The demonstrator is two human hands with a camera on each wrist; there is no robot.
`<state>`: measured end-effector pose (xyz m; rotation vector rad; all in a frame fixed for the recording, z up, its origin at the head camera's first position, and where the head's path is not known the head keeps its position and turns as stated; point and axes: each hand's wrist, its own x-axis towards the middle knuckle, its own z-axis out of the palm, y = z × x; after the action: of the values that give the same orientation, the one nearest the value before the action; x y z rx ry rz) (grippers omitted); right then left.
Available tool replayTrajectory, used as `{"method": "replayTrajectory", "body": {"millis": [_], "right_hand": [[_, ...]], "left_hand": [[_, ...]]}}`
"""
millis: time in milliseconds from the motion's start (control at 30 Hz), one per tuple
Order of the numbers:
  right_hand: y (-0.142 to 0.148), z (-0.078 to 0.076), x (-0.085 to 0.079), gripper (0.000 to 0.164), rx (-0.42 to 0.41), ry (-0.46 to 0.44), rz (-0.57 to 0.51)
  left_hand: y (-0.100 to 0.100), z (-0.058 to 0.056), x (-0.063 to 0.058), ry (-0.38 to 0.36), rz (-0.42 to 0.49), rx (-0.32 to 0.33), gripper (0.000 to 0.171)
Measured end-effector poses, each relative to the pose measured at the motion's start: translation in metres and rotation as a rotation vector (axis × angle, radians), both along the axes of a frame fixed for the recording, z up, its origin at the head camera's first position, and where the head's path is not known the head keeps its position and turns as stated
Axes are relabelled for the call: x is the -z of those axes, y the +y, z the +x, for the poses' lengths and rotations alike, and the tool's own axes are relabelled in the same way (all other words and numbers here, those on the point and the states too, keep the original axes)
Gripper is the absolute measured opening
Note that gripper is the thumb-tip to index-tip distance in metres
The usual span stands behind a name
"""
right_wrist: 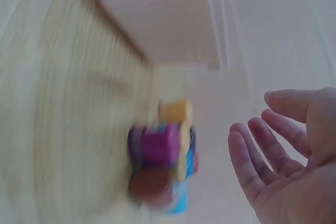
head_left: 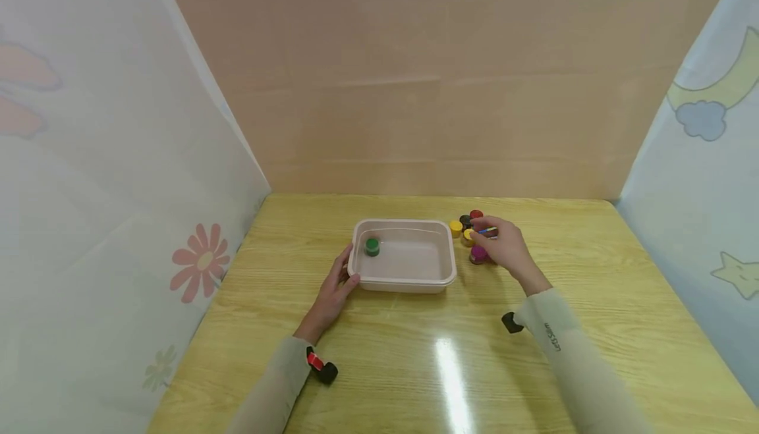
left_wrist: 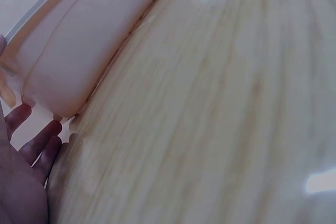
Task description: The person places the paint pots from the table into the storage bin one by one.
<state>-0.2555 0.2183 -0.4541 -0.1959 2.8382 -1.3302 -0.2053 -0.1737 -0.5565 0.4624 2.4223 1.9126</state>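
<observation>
My left hand holds a pale pink plastic tray at its near left corner, thumb at the rim and fingers against the side wall. Inside the tray, toward the left, stands a small jar with a green lid. Over a cluster of small jars just right of the tray hovers my right hand, fingers loosely spread and holding nothing. Among those jars are a purple-lidded jar, a yellow-lidded jar, a brown-lidded jar and a red-lidded jar. The hand partly hides the cluster in the head view.
Both hands work over a light wood-grain table with a bright reflection near its front. A plain tan backdrop rises behind it. Printed sheets stand at the left and right sides.
</observation>
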Motion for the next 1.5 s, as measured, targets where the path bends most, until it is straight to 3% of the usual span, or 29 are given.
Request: {"method": "replayTrajectory", "body": {"millis": [233,467,833,1233,1367,1500], "right_hand": [[0.035,0.005,0.017,0.043,0.096,-0.034,0.043],[0.047,0.009,0.028,0.046,0.161,-0.098,0.032],[0.056,0.005,0.046,0.057,0.180,-0.183,0.047],[0.056,0.004,0.052,0.061,0.158,-0.246,0.013],[0.056,0.002,0.055,0.061,0.154,-0.273,-0.051],[0.056,0.001,0.059,0.062,0.144,-0.290,-0.092]], "left_hand": [[0.000,-0.001,0.005,-0.006,0.011,-0.032,0.066],[0.001,-0.001,0.006,0.004,0.012,-0.027,0.067],[0.000,-0.001,0.006,0.006,0.012,-0.022,0.065],[0.002,-0.002,0.005,-0.033,0.019,-0.024,0.068],[0.001,-0.001,0.000,-0.055,0.010,-0.009,0.069],[0.001,0.006,-0.018,-0.055,-0.001,0.010,0.068]]}}
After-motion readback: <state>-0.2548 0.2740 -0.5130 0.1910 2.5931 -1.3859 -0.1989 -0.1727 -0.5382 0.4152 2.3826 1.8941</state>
